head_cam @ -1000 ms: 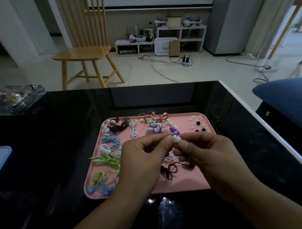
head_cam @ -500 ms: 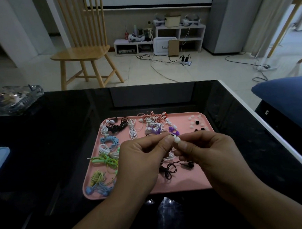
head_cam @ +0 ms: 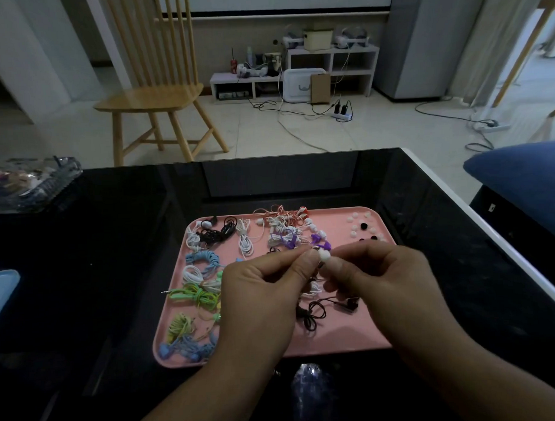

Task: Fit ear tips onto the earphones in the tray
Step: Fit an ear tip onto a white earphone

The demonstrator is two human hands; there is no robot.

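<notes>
On the dark surface (head_cam: 114,247) sits the pink tray (head_cam: 337,340), and going by it the job looks barely begun. From nine o'clock down to seven lie coiled earphones (head_cam: 197,295) in blue, white and green, with black and white bundles toward eleven; whether any wear tips is too small to tell. Above the tray's middle the left hand (head_cam: 260,286) has its grip pinched on a white earbud, and the right hand (head_cam: 379,269) pinches the white ear tip (head_cam: 324,256) against it (seating it, I judge). The tip is a small, pale, rounded cap. At one o'clock loose tips (head_cam: 361,228), white and black, wait unused, so plenty remains.
</notes>
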